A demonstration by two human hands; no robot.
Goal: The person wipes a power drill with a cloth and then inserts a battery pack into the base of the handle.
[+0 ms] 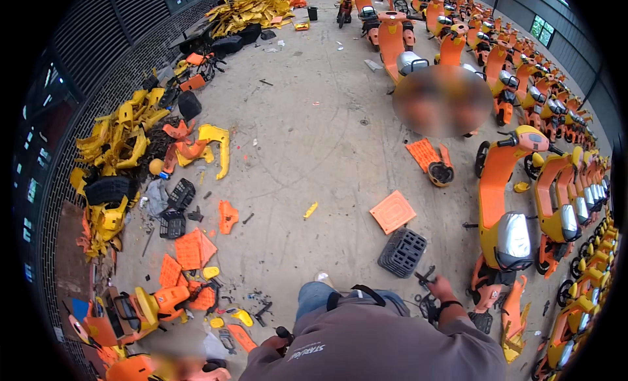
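My right hand [442,289], with a black band at the wrist, reaches out beside a black crate [402,251]. Its fingers are closed on a dark, irregular part [425,275]; the exact kind is too small to tell. Just below lies a tangle of black pieces [429,307], partly hidden by my arm. At my left side, my left hand [275,342] is bent in close to my body, mostly covered by the sleeve. Its fingers seem curled around a black, rounded object [283,332], of which only the top shows.
Orange-yellow scooters [507,204] stand in rows along the right. An orange panel [393,212] lies beyond the crate. Yellow body panels [121,142] are heaped by the left wall, with orange pieces [190,250] nearer. A dismantled scooter [140,309] lies at lower left.
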